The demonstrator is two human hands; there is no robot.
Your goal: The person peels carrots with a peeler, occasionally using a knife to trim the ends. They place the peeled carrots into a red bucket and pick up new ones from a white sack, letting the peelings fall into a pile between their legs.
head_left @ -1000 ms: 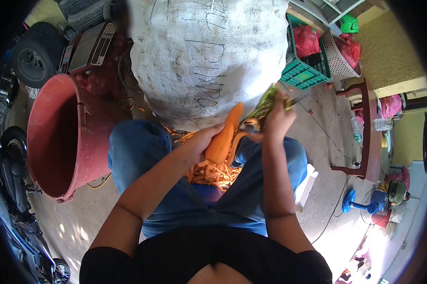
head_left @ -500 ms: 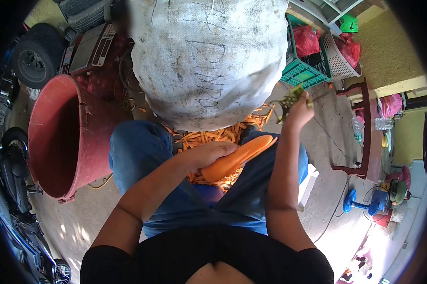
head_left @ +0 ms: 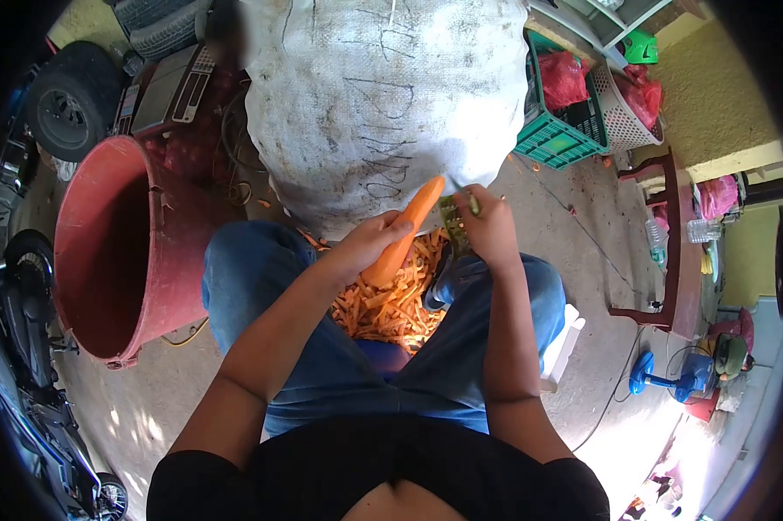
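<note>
My left hand is wrapped round a large orange carrot, whose narrow end points up and to the right. Close to that tip, my right hand grips a peeler with a green, patterned body. A small gap shows between the peeler and the carrot. Beneath both hands, between my knees, lies a heap of orange peelings. Some of the right hand's fingers are hidden behind the tool.
A big white sack stands right in front of my knees. To the left is a red tub. Green crate, white basket and reddish wooden frame are at the right, with a blue fan below them.
The carrot has tilted more upright and its tip has moved left. My right hand has come down and left, bringing the peeler beside the carrot.
</note>
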